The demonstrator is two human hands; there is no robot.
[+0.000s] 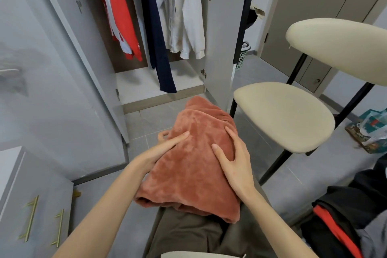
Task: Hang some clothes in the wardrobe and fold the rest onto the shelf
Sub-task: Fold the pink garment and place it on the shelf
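The left hand (pixel 161 148) lay flat on the left side of the folded rust-coloured fleece garment (pixel 194 163), fingers straight and together, pressing the pile down. The right hand (pixel 234 157) did the same on the right side, fingers extended with the thumb spread wide; neither hand gripped anything. The garment sat on the person's lap, over the olive trousers (pixel 188 234), its far end drooping past the knees toward the tiled floor.

The likely risk was slippage: the thick fleece looked springy, and lifting it with flat palms instead of a grip under the bundle could let the folds open or slide off the lap.

Beyond, in the open wardrobe (pixel 217 37), 3 items already hung: a red jacket (pixel 117 12), a navy garment (pixel 157 33) and a white zip jacket (pixel 184 16), above the pale bottom shelf (pixel 138 81). A cream chair (pixel 282 115) stood to the right, with dark clothes (pixel 345 211) heaped near right.
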